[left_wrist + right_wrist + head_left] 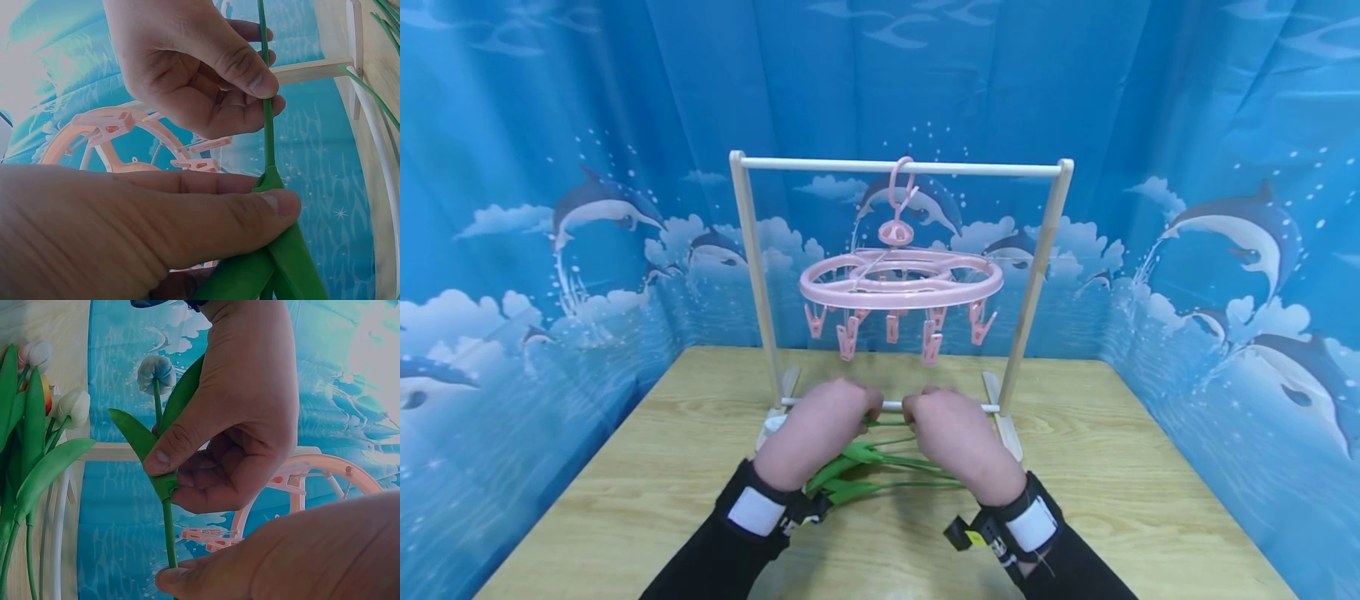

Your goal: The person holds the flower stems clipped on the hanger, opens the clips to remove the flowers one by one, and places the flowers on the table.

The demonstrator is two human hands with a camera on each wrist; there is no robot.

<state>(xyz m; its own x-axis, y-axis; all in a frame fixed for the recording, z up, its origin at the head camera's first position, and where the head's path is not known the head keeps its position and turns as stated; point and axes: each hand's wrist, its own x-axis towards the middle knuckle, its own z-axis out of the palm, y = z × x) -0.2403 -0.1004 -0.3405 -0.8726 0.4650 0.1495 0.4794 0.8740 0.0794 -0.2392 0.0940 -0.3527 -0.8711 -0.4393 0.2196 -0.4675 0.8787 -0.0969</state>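
Note:
My left hand [831,417] and right hand [955,429] hold one artificial tulip between them. In the right wrist view this tulip [156,372] has a pale blue head and green leaves. The left hand [234,419] pinches it where the leaves join the stem. Lower down, the right hand [250,565] pinches the thin stem [168,531] between thumb and fingers. The left wrist view shows the same stem [269,134] running straight between both hands. More tulips [853,487] lie on the table below my hands; white, pink and orange heads show in the right wrist view.
A wooden rack [748,250] stands behind my hands. From its white top bar [820,165] hangs a pink clip hanger [901,298] with several clothes pegs [847,337]. The wood-grain table [1112,492] meets a blue dolphin-print curtain [1000,75] at the back and sides.

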